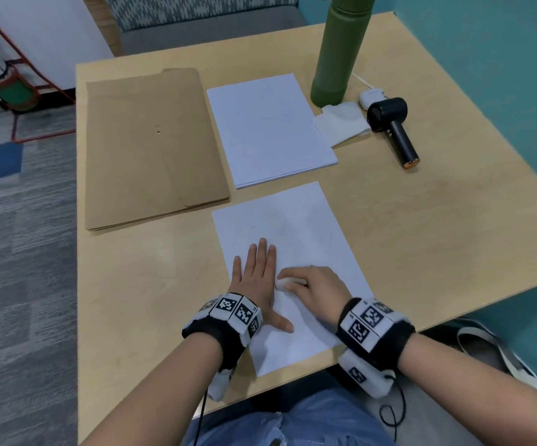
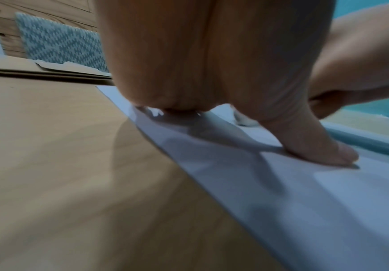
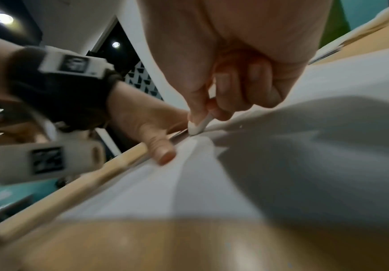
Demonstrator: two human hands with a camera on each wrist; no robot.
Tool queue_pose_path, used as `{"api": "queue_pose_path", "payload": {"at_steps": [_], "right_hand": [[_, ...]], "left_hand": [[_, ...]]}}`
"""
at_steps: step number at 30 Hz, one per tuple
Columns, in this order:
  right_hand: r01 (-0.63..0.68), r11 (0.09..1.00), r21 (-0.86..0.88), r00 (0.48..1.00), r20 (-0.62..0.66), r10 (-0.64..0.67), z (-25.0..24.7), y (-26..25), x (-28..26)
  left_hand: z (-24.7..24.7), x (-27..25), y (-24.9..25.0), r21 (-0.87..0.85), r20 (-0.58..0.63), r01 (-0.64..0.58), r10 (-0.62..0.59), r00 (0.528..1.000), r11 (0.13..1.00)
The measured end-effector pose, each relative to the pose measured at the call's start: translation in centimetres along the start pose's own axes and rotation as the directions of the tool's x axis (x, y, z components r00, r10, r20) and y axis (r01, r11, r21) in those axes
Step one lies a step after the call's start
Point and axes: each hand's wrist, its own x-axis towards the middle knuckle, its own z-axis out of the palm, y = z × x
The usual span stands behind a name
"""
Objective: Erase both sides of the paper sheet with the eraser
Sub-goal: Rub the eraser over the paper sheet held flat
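Note:
A white paper sheet (image 1: 305,233) with faint pencil marks lies near the table's front edge. My left hand (image 1: 255,278) lies flat on the sheet's left part, fingers straight, thumb (image 2: 323,150) pressed on the paper (image 2: 304,201). My right hand (image 1: 315,288) is just right of it, fingers curled, pinching a small white eraser (image 1: 282,283). In the right wrist view the eraser (image 3: 199,124) touches the paper (image 3: 281,165) with its tip, next to my left hand's thumb (image 3: 160,150).
On the wooden table (image 1: 421,220), a stack of white paper (image 1: 270,130) and brown envelopes (image 1: 148,146) lie behind the sheet. At the back right stand a green bottle (image 1: 338,53), a tissue (image 1: 341,122), a black handheld fan (image 1: 392,130) and a small white case (image 1: 370,95).

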Motion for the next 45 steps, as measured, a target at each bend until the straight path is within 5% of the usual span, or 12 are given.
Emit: {"api": "queue_pose_path", "payload": {"at_steps": [5, 11, 17, 23, 29, 34, 38, 41, 45], "right_hand": [[0.043, 0.988, -0.146, 0.982, 0.190, -0.015, 0.1, 0.5, -1.6], [0.018, 0.997, -0.070, 1.000, 0.024, -0.016, -0.6, -0.2, 0.8], [0.051, 0.987, -0.150, 0.979, 0.202, -0.020, -0.2, 1.6, -2.4], [-0.024, 0.999, -0.046, 0.998, -0.051, 0.021, -1.3, 0.8, 0.4], [0.068, 0.979, -0.194, 0.983, 0.182, -0.032, -0.3, 1.7, -2.5], [-0.038, 0.999, -0.024, 0.996, -0.079, 0.036, -1.5, 1.7, 0.5], [0.000, 1.000, 0.021, 0.999, 0.035, -0.001, 0.2, 2.2, -2.2], [0.020, 0.995, -0.102, 0.985, 0.170, -0.002, -0.1, 2.4, -2.4], [-0.054, 0.998, -0.017, 0.998, -0.011, 0.054, -1.8, 2.1, 0.3]], "left_hand": [[-0.1, -0.1, 0.3, -0.001, 0.000, 0.010, -0.010, 1.000, 1.000], [-0.2, 0.0, 0.1, -0.002, 0.016, 0.013, -0.013, 1.000, 1.000], [-0.3, -0.2, 0.5, -0.013, 0.014, 0.019, -0.019, 1.000, 1.000], [-0.2, -0.1, 0.2, -0.013, 0.010, 0.006, -0.006, 1.000, 1.000], [-0.2, -0.1, 0.4, -0.012, 0.007, 0.019, -0.019, 1.000, 1.000], [-0.3, 0.1, 0.2, -0.021, 0.004, 0.014, -0.014, 1.000, 1.000], [-0.4, 0.1, 0.3, -0.019, 0.003, 0.018, -0.018, 1.000, 1.000], [-0.4, 0.1, 0.3, -0.016, 0.004, 0.014, -0.014, 1.000, 1.000], [-0.4, 0.0, 0.2, -0.017, 0.012, 0.010, -0.009, 1.000, 1.000]]}}
